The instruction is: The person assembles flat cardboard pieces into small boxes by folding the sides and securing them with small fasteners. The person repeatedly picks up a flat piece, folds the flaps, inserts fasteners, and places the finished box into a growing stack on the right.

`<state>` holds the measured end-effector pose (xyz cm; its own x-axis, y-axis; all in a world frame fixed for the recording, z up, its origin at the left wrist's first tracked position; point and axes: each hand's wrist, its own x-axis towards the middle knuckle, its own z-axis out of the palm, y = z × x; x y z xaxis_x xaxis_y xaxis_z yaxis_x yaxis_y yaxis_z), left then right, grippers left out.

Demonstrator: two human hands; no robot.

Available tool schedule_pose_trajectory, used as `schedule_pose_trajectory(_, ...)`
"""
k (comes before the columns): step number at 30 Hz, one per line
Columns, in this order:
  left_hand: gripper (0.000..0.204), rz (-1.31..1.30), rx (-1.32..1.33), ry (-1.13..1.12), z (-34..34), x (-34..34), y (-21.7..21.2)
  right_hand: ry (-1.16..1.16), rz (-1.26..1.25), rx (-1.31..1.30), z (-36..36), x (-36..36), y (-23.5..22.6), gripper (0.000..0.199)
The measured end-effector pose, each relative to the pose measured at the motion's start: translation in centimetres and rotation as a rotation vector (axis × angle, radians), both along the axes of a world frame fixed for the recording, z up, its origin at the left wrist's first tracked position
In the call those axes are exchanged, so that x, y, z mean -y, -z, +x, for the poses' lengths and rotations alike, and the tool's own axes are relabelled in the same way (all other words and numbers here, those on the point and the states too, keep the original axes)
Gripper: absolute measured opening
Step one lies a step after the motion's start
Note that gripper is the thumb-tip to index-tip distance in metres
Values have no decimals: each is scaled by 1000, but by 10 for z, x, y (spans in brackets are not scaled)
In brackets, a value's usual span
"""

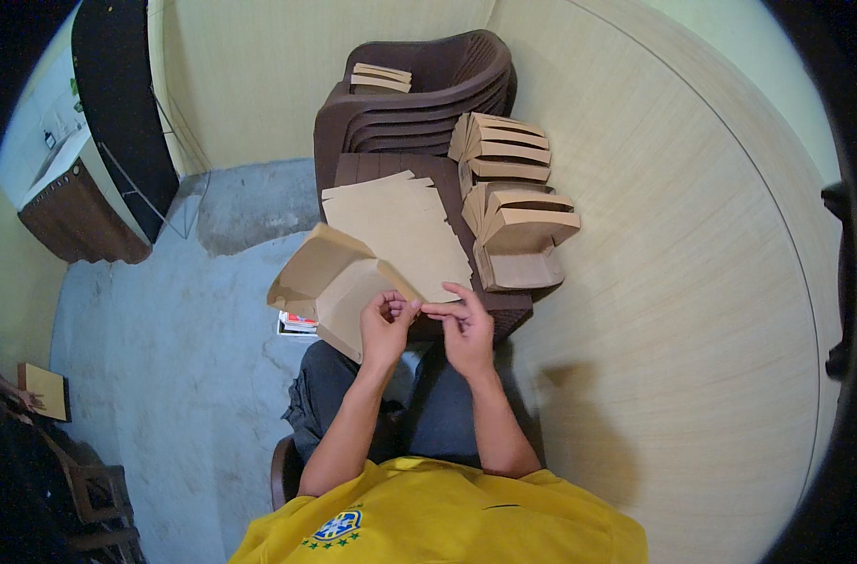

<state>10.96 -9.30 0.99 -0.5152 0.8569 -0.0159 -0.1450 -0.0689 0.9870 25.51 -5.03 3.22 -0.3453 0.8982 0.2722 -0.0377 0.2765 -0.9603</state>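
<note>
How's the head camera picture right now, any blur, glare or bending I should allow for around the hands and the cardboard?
Head view: left hand and right hand on the half-folded cardboard box look sharp and evenly lit, with no glare; the person's soft shadow falls on the wall to the right; fisheye bends the wall's lines, and the corners are black.

Soft, even indoor light falls from above, warm on the yellow wall [691, 282]. A faint shadow lies on that wall beside the person. Fisheye bending curves the edges; dark vignette rims the sharp frame.
</note>
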Motion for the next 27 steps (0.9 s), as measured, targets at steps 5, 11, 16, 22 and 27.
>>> schedule_pose_trajectory(5, 20, -12, -889, 79, -9, 31, -27, 185, -6, -24, 27, -31, -19, 71)
schedule_pose_trajectory(11, 24, 108, -1445, 195, -7, 58, -55, 103, 7, -63, 47, -50, -42, 111)
schedule_pose_trajectory(16, 30, 165, -1598, 202, -39, 63, -47, 389, -232, 297, 69, -69, -43, 93)
schedule_pose_trajectory(22, 21, 292, -1228, -197, -73, 41, -23, -32, 106, 320, 77, -50, -31, 81)
schedule_pose_trajectory(27, 21, 450, -696, -224, -61, 22, -31, -139, 341, 313, 81, -6, -52, 77)
